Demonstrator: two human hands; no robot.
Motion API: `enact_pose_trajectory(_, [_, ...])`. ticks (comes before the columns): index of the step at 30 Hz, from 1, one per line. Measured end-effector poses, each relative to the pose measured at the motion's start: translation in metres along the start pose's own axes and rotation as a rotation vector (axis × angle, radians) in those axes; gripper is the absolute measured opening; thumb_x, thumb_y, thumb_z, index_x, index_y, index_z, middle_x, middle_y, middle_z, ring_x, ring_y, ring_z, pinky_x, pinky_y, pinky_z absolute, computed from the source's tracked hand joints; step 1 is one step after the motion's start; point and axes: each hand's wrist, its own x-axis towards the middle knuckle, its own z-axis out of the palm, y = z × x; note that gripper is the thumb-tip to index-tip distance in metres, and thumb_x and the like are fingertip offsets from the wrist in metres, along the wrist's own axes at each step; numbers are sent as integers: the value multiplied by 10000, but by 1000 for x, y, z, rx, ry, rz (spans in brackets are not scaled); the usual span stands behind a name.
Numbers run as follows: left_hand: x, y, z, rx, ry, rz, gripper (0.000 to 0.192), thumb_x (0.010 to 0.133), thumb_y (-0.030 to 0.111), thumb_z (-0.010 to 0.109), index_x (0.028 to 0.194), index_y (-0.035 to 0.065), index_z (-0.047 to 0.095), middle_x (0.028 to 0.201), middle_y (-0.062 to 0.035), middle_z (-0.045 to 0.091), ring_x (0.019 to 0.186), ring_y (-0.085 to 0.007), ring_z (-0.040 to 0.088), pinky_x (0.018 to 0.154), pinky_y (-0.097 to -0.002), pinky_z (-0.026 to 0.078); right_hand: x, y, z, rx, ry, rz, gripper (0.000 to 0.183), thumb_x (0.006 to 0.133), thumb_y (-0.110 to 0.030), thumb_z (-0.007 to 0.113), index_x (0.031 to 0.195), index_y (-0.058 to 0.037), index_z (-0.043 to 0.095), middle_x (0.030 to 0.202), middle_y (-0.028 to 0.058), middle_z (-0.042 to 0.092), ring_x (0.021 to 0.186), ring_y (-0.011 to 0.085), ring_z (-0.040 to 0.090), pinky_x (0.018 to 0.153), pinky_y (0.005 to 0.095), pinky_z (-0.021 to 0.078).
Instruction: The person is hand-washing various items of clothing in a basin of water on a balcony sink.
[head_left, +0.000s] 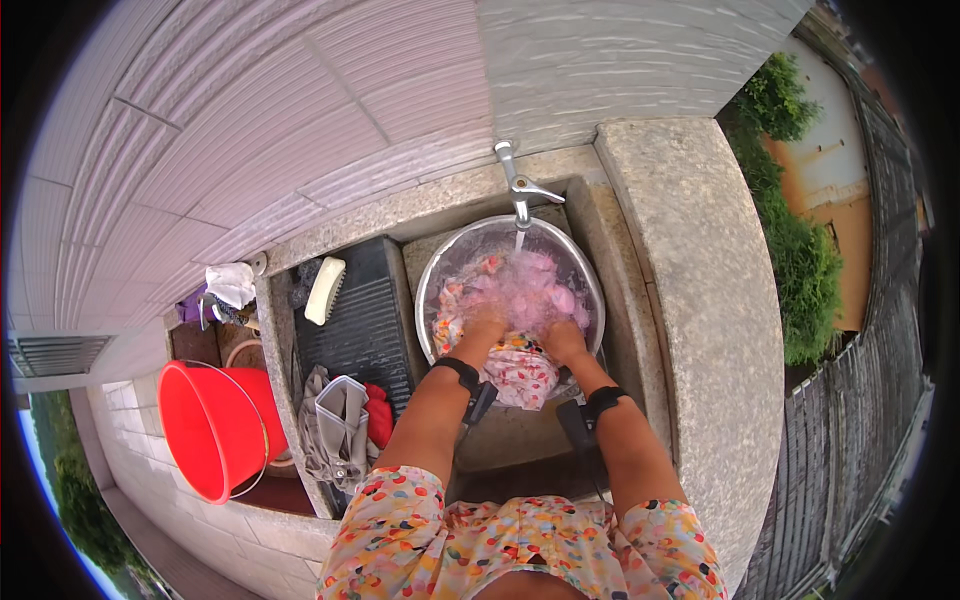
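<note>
Both hands are down in a round metal basin (598, 300) set in a stone sink, among wet clothes under water. My left hand (486, 326) is on the left side of the patterned clothes, its fingers hidden by water and cloth. My right hand (562, 339) lies at the basin's right side, its fingers hidden too. Pink cloth (536, 281) is beyond the hands, and a white garment with a red print (521, 375) bulges nearer me, over the basin's near rim. Water runs from a chrome faucet (517, 184) into the basin. A black strap with a device is on each forearm.
Left of the basin, a dark ribbed washboard (360, 330) holds a scrub brush (325, 291), a grey garment (315, 420) and a red cloth (378, 415). A red bucket (214, 431) lies tilted farther left. A wide stone ledge (705, 300) borders the sink's right side.
</note>
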Motion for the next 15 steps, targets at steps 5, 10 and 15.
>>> enact_pose_trajectory(5, [-11, -28, -34, -509, 236, 273, 297, 560, 104, 661, 842, 27, 613, 863, -153, 594, 798, -258, 575, 667, -355, 456, -12, 11, -22, 646, 471, 26, 105, 677, -50, 468, 626, -19, 555, 626, 55, 554, 564, 187, 507, 558, 269, 400])
enact_pose_trajectory(10, [-49, -31, -109, -1050, -106, 164, 304, 569, -39, 576, 866, 23, 579, 789, -63, 573, 755, -137, 534, 666, -234, 419, -43, 3, -90, 1609, 506, 71, 93, 653, 11, 460, 663, -32, 541, 656, -4, 523, 598, 78, 466, 546, 197, 369])
enact_pose_trajectory(15, [-66, -45, -117, -202, 210, 325, 272, 605, 16, 611, 873, 17, 562, 783, -58, 576, 751, -125, 532, 645, -237, 423, -64, -28, -134, 1562, 399, -179, 202, 644, 37, 465, 827, -36, 512, 730, -2, 501, 638, 48, 430, 576, 174, 365])
